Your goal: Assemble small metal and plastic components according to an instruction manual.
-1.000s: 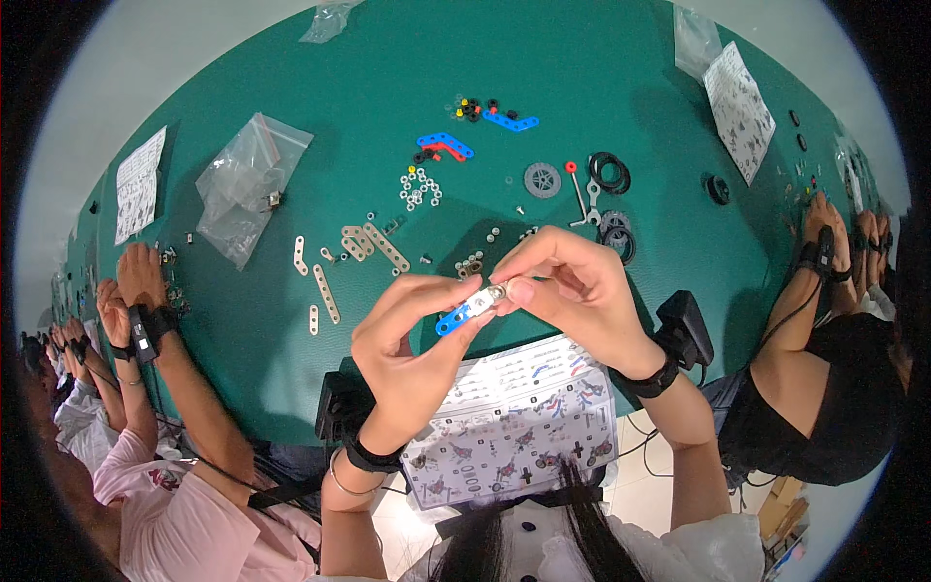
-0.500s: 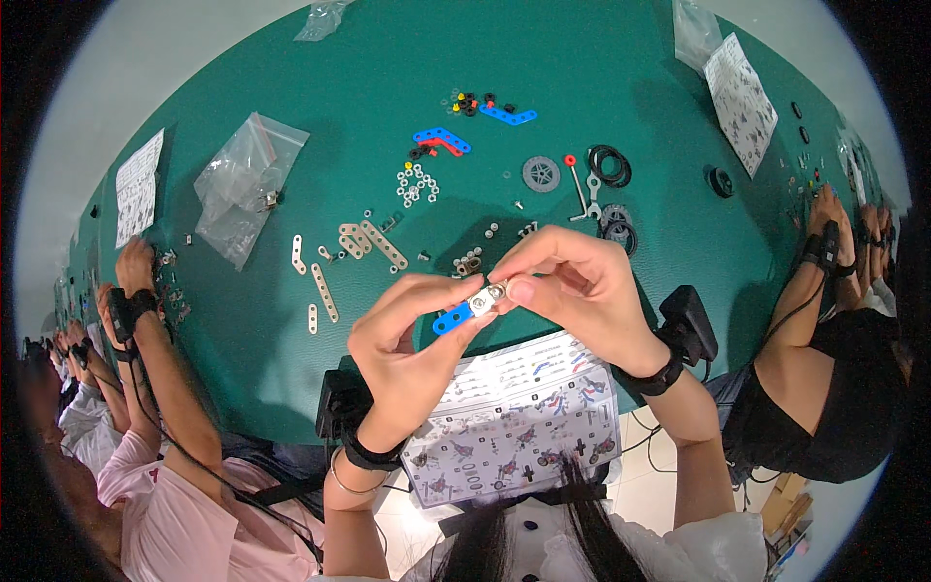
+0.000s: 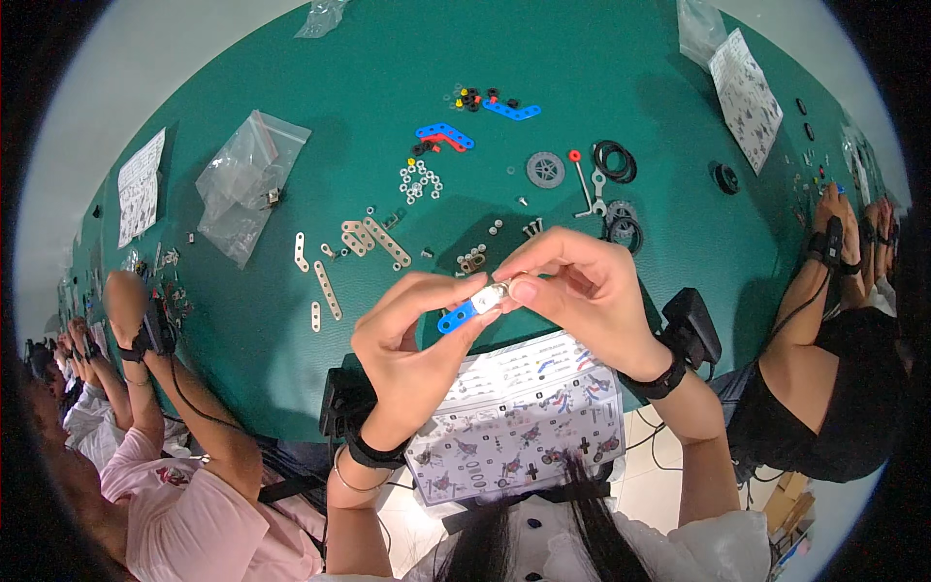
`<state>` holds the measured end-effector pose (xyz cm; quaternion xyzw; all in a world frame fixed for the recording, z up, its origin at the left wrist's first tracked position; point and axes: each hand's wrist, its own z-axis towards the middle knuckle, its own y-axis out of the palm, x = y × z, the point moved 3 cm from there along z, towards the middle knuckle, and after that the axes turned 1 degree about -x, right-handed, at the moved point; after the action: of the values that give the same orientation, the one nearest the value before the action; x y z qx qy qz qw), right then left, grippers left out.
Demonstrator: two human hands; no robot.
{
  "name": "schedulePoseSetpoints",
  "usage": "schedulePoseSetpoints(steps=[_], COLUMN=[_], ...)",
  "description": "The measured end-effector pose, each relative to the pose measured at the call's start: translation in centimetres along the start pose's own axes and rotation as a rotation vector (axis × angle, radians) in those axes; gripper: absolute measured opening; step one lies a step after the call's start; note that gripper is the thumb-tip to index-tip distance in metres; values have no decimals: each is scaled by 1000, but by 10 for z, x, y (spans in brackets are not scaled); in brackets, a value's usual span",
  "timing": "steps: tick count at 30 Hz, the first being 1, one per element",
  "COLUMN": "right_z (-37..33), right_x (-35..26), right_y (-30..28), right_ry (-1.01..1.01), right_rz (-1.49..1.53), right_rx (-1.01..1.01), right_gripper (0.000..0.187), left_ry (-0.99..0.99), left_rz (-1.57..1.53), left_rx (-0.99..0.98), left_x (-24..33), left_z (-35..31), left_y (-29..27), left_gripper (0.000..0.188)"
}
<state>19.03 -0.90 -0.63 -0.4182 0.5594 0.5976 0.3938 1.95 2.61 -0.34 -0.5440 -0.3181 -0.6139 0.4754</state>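
Observation:
My left hand (image 3: 412, 325) pinches a small assembly of a blue perforated strip (image 3: 455, 318) and a silver metal bracket (image 3: 488, 299), held above the near edge of the table. At the bracket's far right end, the thumb and forefinger of my right hand (image 3: 577, 291) are closed on a small silver fastener, mostly hidden by the fingertips. Just beyond my fingers lie a few small silver and brass-coloured parts (image 3: 470, 262). Below my hands, an instruction sheet (image 3: 514, 436) with pictures of steps is spread near my lap.
On the green table (image 3: 388, 58) lie silver perforated strips (image 3: 327, 290), nuts (image 3: 420, 181), blue and red angled strips (image 3: 445, 136), a grey wheel (image 3: 545, 170), black rings (image 3: 614, 162), a wrench (image 3: 598, 194) and a clear bag (image 3: 247, 184). Co-workers' arms are at left (image 3: 199, 407) and right (image 3: 800, 291).
My hands stay on the assembly, which has turned slightly so the bracket's face looks different. The co-worker's arm at left has shifted. The whole view has moved a little.

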Motion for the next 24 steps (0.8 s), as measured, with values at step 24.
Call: schedulePoseSetpoints(steps=[24], right_z=[10], right_x=[-11], right_y=[-12], right_ry=[-179], right_rz=[-596], right_rx=[139], right_gripper=[12], left_ry=[8], left_rz=[554], left_rx=[66], left_x=[-16], left_z=[43], left_y=[-59], left_gripper=[21])
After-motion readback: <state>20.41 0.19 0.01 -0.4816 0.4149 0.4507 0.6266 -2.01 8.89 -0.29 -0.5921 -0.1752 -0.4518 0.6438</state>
